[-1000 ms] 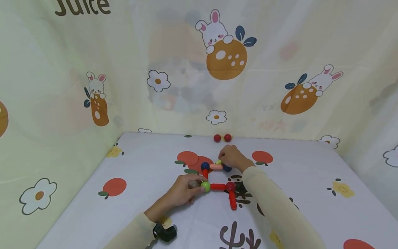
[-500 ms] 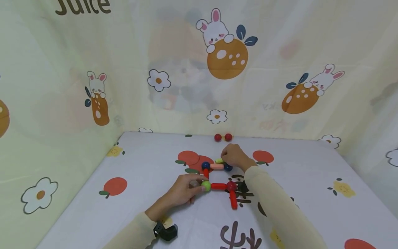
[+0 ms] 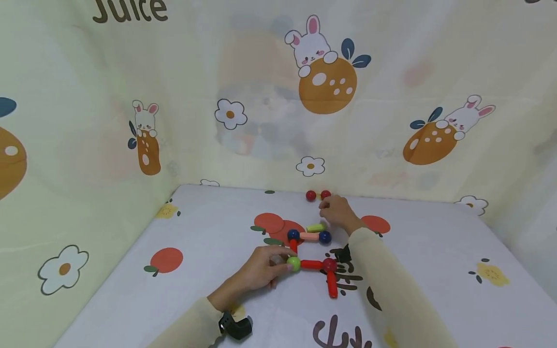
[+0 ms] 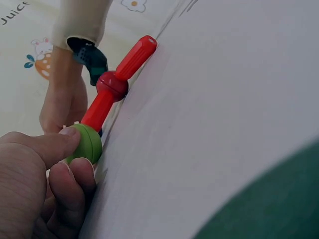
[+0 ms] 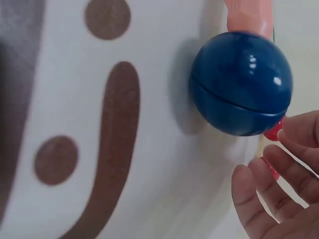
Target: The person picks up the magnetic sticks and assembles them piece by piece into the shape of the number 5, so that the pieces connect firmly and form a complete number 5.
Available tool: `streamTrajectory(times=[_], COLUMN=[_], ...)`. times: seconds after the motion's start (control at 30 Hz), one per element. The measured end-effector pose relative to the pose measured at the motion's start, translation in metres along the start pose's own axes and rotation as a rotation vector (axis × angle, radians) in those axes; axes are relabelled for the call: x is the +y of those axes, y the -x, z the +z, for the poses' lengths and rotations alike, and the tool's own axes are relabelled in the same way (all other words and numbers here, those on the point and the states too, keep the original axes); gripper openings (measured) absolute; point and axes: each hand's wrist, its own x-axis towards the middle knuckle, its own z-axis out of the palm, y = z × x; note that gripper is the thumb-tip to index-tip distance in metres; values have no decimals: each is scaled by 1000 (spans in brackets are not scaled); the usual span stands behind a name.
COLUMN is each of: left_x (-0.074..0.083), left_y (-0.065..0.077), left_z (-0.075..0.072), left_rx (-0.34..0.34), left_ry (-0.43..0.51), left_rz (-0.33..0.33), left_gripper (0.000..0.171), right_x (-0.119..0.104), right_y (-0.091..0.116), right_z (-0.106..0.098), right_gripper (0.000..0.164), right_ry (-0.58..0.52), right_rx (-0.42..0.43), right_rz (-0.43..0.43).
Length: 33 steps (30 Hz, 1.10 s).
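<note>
My left hand (image 3: 263,267) pinches a green ball (image 3: 294,264) between thumb and fingers; the left wrist view shows the thumb on the ball (image 4: 89,144). From it a red rod (image 3: 311,265) runs to a dark red ball (image 3: 329,265), where a second red rod (image 3: 332,285) points towards me. Another red rod (image 3: 293,246) joins the green ball to a blue ball (image 3: 293,235), and a pink rod (image 3: 309,236) links that to another blue ball (image 3: 325,237). My right hand (image 3: 341,213), fingers loosely bent and holding nothing, hovers beyond it, near two red balls (image 3: 311,195).
A yellow-green rod (image 3: 315,227) lies loose just behind the pink rod. Something yellowish sits between the two red balls at the table's back edge. A printed curtain (image 3: 261,58) hangs behind the patterned tablecloth (image 3: 217,217).
My right hand has let go of the yellow-green rod, leaving it on the table, and has moved back towards the red balls. The left hand keeps its pinch on the green ball.
</note>
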Motion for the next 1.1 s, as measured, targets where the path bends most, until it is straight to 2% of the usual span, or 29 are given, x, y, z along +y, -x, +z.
streamTrajectory(times=[0.2, 0.4, 0.5, 0.7, 0.93, 1.1], left_x=[3, 2, 2, 4, 3, 1], left_y=[-1, 2, 3, 2, 1, -1], left_z=[1, 3, 3, 1, 1, 3], left_rx=[9, 25, 19, 17, 23, 13], left_ry=[-21, -21, -13, -21, -29, -31], left_rz=[-3, -23, -29, -32, -32, -18], left_gripper=[31, 31, 32, 32, 31, 31], right_x=[4, 6, 9, 13, 11, 9], right_y=[-13, -24, -28, -36, -42, -40], right_z=[0, -1, -2, -5, -8, -9], right_gripper=[36, 40, 48, 63, 65, 56], right_ry=[-5, 71, 101, 131, 208, 266], right_rx=[56, 96, 72, -36, -53, -65], right_rz=[20, -12, -3, 27, 53, 90])
